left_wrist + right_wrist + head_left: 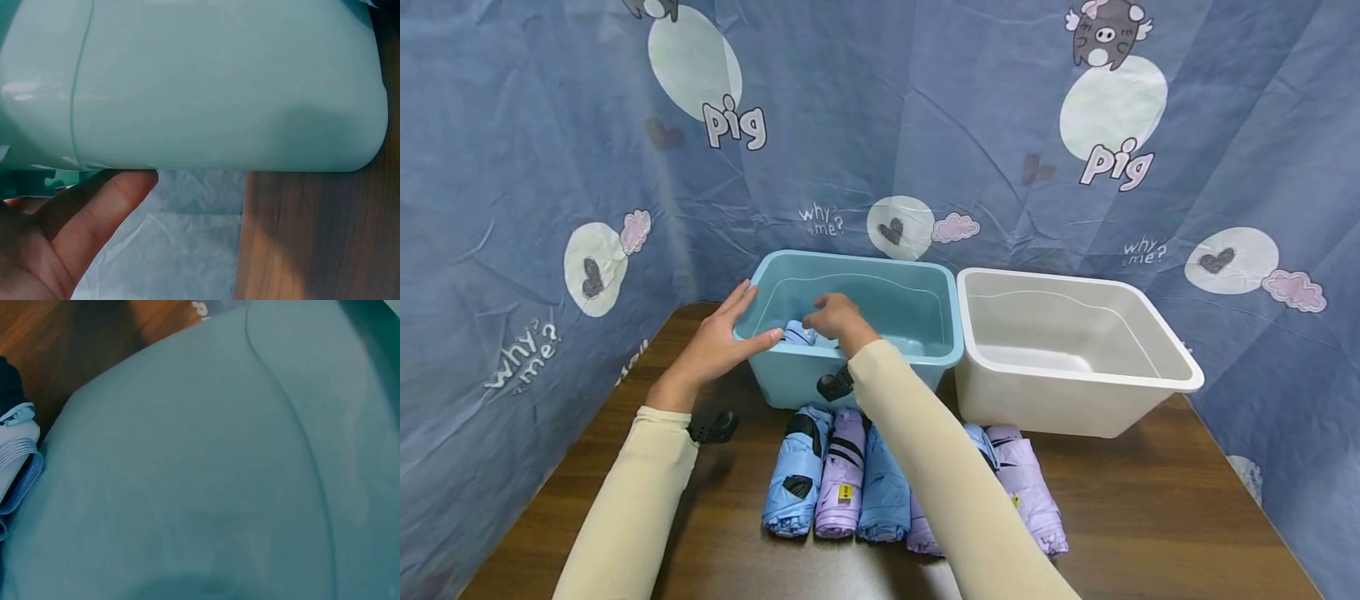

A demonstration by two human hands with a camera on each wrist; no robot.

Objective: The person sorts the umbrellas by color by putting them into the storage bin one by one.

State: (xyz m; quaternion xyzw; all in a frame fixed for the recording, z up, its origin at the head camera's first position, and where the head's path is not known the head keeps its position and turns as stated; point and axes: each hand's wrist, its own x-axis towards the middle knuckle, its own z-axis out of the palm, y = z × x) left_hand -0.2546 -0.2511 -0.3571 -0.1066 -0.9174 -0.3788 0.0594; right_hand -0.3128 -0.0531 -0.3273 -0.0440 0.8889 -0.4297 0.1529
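On the table (1150, 517), two bins, five folded umbrellas (842, 483) outside.

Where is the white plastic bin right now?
Head view: the white plastic bin sits right of the blue plastic bin, behind the folded umbrellas.

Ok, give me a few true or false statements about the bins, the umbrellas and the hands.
1. The left hand rests on the blue bin's corner. True.
2. The white bin holds several umbrellas. False: it looks empty.
3. Folded umbrellas lie in a row on the table in front of the bins. True.
4. The right hand is inside the white bin. False: it reaches into the blue bin, at a light blue umbrella.
5. All the umbrellas on the table are purple. False: some are blue, some purple.
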